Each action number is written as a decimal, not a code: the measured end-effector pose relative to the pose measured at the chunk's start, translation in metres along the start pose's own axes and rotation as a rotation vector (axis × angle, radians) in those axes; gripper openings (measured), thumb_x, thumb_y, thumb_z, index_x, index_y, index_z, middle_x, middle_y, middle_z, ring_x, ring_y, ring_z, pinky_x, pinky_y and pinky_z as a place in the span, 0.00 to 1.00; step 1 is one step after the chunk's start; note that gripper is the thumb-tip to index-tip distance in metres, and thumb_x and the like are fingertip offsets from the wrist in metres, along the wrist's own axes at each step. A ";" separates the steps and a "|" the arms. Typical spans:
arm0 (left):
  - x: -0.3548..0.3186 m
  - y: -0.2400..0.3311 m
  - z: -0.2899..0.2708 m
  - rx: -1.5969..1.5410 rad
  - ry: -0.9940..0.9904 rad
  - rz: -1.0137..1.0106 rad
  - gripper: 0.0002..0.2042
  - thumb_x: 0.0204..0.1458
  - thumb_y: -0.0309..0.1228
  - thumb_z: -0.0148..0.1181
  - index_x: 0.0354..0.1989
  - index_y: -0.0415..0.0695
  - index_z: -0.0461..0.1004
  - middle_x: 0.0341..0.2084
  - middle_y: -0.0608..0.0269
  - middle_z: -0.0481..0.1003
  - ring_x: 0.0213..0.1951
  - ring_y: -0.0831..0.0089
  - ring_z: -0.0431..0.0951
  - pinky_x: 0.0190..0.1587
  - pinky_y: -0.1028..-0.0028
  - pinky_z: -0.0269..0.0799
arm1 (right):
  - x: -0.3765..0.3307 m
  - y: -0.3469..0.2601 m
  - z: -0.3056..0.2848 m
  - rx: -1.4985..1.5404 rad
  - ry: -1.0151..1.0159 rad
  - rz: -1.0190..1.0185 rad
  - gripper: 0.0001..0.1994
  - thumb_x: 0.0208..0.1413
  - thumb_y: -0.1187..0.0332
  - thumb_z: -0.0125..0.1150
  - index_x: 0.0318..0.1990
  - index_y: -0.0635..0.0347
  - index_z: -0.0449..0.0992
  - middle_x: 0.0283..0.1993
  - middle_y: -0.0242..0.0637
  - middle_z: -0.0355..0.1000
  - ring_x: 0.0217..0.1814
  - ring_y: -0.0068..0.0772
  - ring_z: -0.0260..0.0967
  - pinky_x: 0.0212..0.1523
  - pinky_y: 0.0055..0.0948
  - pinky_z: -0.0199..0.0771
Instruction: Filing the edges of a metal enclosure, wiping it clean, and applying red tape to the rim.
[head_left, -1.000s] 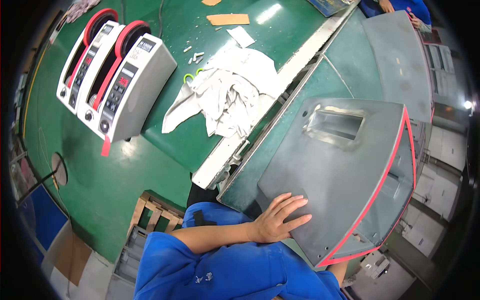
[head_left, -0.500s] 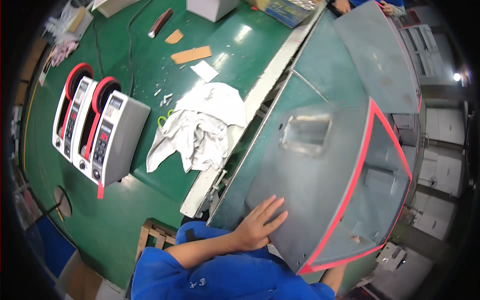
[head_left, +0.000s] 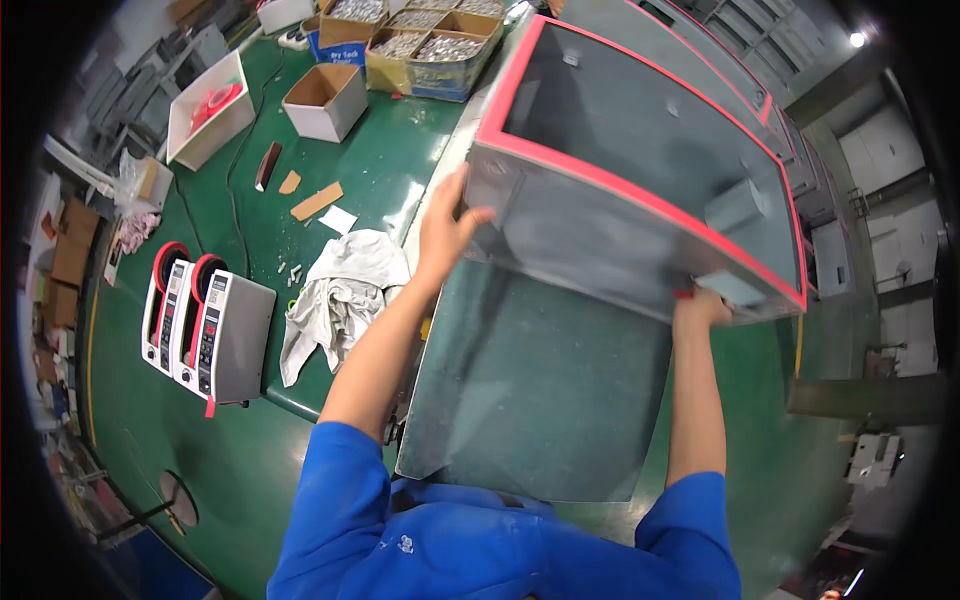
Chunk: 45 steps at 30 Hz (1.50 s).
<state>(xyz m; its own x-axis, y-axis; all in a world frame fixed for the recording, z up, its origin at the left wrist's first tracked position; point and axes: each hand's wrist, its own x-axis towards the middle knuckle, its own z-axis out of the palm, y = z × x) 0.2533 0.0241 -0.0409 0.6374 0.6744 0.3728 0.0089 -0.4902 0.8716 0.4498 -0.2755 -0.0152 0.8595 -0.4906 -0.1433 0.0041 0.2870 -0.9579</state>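
In the head view, my hands are standing well apart on a red-edged grey box (head_left: pixel 590 225), which is lying over the bench's (head_left: pixel 550 400) far part. My left hand (head_left: pixel 446 232) is resting, thumb spread, against its left end. My right hand (head_left: pixel 706 308) is touching its near side beside the opening (head_left: pixel 732 289); blur is hiding its grip, so I cannot tell.

Light is fairly even and bright, with a small round white lamp (head_left: pixel 857 40) burnt out beyond the far right corner of the glossy green bench (head_left: pixel 375 165). Pale glare streaks the bench near its right edge. The large grey box with a red rim (head_left: pixel 600 222) is smeared along its near wall, as is the bare right hand (head_left: pixel 704 308). Fisheye distortion bends straight lines toward the black border.
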 end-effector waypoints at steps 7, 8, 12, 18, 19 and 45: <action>-0.072 0.014 0.015 0.041 -0.110 0.013 0.33 0.39 0.38 0.65 0.53 0.37 0.59 0.47 0.49 0.66 0.45 0.62 0.70 0.43 0.69 0.66 | 0.015 0.022 -0.040 0.119 -0.239 -0.014 0.22 0.48 0.82 0.36 0.54 0.60 0.50 0.41 0.41 0.56 0.19 0.23 0.53 0.18 0.23 0.58; -0.106 0.011 0.010 0.054 -0.211 -0.045 0.32 0.40 0.38 0.64 0.53 0.37 0.60 0.47 0.49 0.66 0.45 0.64 0.70 0.42 0.70 0.67 | 0.010 0.027 -0.051 0.153 -0.356 0.018 0.21 0.50 0.81 0.38 0.54 0.60 0.52 0.41 0.41 0.57 0.19 0.23 0.53 0.18 0.22 0.58; -0.224 0.018 0.003 -0.350 -0.389 -0.521 0.24 0.50 0.41 0.53 0.51 0.37 0.62 0.37 0.58 0.72 0.35 0.72 0.73 0.39 0.76 0.68 | -0.118 0.056 -0.106 0.017 -0.584 0.335 0.08 0.53 0.69 0.49 0.39 0.59 0.62 0.28 0.36 0.66 0.15 0.21 0.56 0.15 0.22 0.59; -0.281 0.015 -0.081 -0.925 -0.308 -1.163 0.15 0.53 0.42 0.47 0.36 0.41 0.69 0.24 0.65 0.70 0.24 0.79 0.70 0.21 0.78 0.67 | -0.345 0.096 -0.153 -0.487 -1.126 0.880 0.09 0.52 0.71 0.43 0.39 0.63 0.66 0.19 0.33 0.64 0.14 0.19 0.57 0.12 0.17 0.56; -0.281 0.005 -0.097 -0.865 -0.265 -1.107 0.14 0.54 0.39 0.46 0.35 0.40 0.70 0.22 0.64 0.70 0.22 0.78 0.70 0.19 0.78 0.66 | -0.365 0.108 -0.152 -0.540 -1.259 0.682 0.10 0.52 0.70 0.43 0.40 0.63 0.66 0.21 0.37 0.66 0.16 0.22 0.60 0.14 0.21 0.60; -0.408 -0.014 -0.159 -0.172 -1.943 0.218 0.24 0.51 0.33 0.51 0.55 0.36 0.56 0.55 0.51 0.57 0.56 0.62 0.56 0.56 0.67 0.50 | -0.614 0.112 -0.472 -0.686 -0.114 0.152 0.16 0.49 0.62 0.50 0.42 0.63 0.67 0.37 0.45 0.69 0.41 0.42 0.67 0.40 0.35 0.65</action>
<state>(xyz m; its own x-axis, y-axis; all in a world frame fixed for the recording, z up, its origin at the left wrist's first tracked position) -0.1298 -0.1566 -0.1547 0.4596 -0.8573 -0.2320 -0.1597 -0.3367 0.9280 -0.3193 -0.3307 -0.1520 0.8732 -0.3865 -0.2969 -0.4107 -0.2552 -0.8753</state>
